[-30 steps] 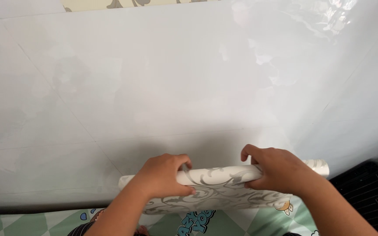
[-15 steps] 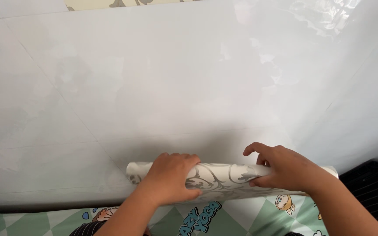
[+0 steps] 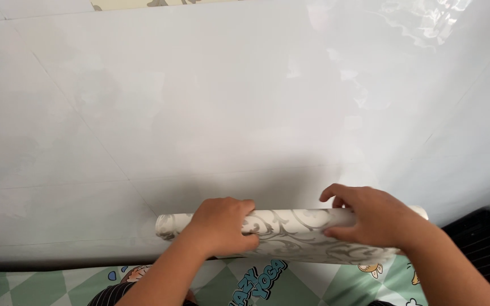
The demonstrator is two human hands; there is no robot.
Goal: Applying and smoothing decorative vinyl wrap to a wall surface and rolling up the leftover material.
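While both hands curl over it, left hand [image 3: 219,226] and right hand [image 3: 372,218] fingers gripping, the patterned roll [image 3: 290,233] lies on the white sheet [image 3: 199,113]; rolling appears underway, demanding even pressure.

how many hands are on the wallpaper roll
2: the left hand grips the patterned wallpaper roll left of its middle, and the right hand clasps it nearer the right end.

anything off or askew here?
Nothing stands out. Both hands, left hand and right hand, rest on a patterned roll lying level on the pale glossy floor. No tears or spills show.
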